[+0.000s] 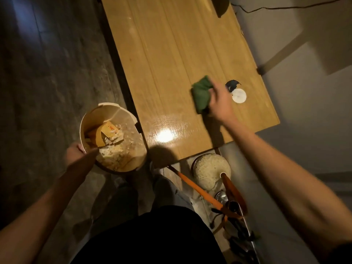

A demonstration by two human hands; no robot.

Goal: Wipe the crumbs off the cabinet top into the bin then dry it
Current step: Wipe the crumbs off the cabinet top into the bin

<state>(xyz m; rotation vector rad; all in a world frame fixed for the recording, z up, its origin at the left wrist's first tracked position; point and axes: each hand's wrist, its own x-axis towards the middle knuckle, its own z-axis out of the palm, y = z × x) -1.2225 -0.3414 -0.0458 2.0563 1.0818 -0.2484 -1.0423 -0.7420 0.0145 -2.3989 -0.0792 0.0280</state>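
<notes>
The wooden cabinet top (171, 60) runs up the middle of the view, glossy with a bright glare near its front edge. My right hand (221, 102) presses a folded green cloth (201, 93) onto the top near its right front part. My left hand (75, 154) grips the rim of a round pale bin (89, 119), held off the cabinet's left front corner. Paper scraps and crumbs (112, 143) lie inside the bin.
A white round disc (239, 95) and a small dark object (231, 84) sit on the top just right of the cloth. A dark item (221, 6) stands at the far end with a cable. Below the front edge are a rounded cream object (211, 170) and orange straps (202, 191).
</notes>
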